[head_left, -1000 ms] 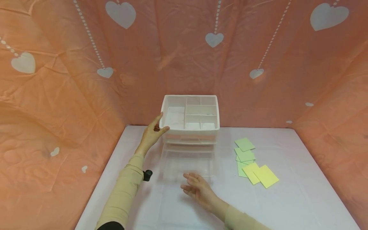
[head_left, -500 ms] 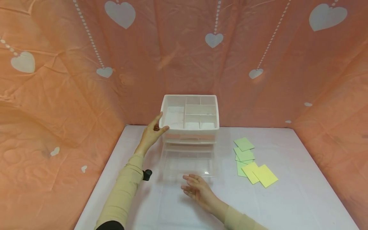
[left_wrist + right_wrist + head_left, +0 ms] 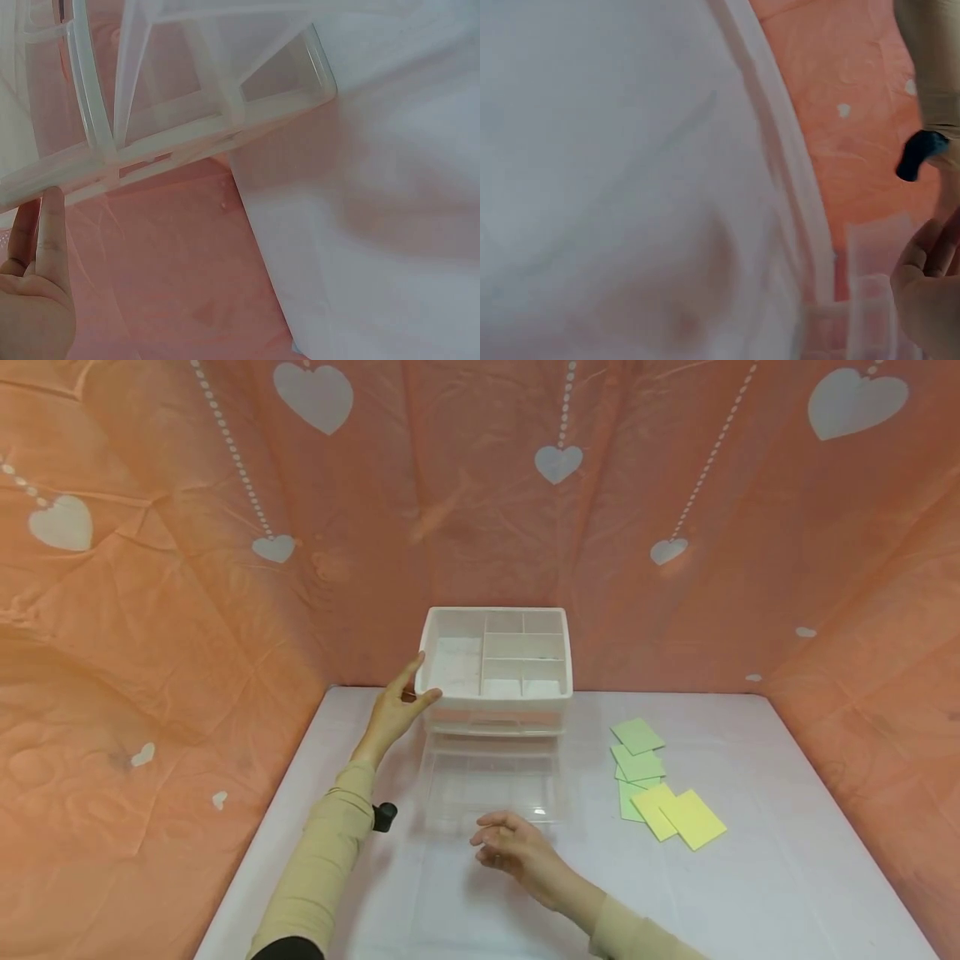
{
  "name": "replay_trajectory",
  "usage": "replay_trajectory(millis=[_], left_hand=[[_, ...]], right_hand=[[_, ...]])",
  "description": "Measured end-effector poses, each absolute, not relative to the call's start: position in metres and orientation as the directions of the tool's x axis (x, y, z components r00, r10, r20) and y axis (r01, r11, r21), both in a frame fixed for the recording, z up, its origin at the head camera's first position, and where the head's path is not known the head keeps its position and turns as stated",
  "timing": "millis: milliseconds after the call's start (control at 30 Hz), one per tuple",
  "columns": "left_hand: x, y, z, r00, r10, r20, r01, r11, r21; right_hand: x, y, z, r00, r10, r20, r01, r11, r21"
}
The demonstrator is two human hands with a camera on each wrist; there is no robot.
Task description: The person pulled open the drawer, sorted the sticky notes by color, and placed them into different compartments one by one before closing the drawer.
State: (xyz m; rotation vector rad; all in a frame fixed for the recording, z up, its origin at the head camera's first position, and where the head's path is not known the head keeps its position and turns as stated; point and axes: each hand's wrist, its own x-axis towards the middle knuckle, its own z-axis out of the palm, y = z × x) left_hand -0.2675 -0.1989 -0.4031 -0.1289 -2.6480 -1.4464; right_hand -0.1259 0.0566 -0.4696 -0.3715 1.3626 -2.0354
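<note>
The white box [image 3: 495, 702] stands at the back of the table [image 3: 750, 902], and the left hand [image 3: 393, 710] holds its front left corner between thumb and fingers, maybe so it won't slide or tip with its clear drawer [image 3: 495, 785] sticking out. The right hand [image 3: 525, 856] has loosely bent fingers with nothing in them by the drawer's front edge, and I can't tell if it touches. The green notes [image 3: 637, 764] and yellow notes [image 3: 693, 820] lie partly overlapping to the right of the drawer, perhaps to leave it room.
</note>
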Motion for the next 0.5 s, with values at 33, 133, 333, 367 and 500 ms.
replay_trajectory(millis=[33, 133, 333, 367, 500], left_hand=[[-0.267, -0.199, -0.403, -0.989, 0.014, 0.146, 0.131, 0.538, 0.833], [-0.267, -0.199, -0.403, -0.99, 0.008, 0.144, 0.126, 0.533, 0.836], [-0.267, -0.199, -0.403, -0.988, 0.018, 0.155, 0.14, 0.536, 0.833], [-0.267, -0.199, -0.403, -0.987, 0.023, 0.158, 0.145, 0.537, 0.831], [-0.268, -0.199, -0.404, -0.987, 0.026, 0.16, 0.149, 0.535, 0.832]], right_hand=[[-0.128, 0.058, -0.465, -0.751, -0.655, -0.088, 0.329, -0.256, -0.909], [-0.136, 0.065, -0.452, -0.773, -0.634, -0.005, 0.255, -0.304, -0.918], [-0.156, 0.088, -0.432, -0.846, -0.525, 0.094, 0.15, -0.404, -0.902], [-0.16, 0.093, -0.43, -0.855, -0.506, 0.112, 0.132, -0.422, -0.897], [-0.174, 0.115, -0.426, -0.889, -0.429, 0.159, 0.067, -0.466, -0.882]])
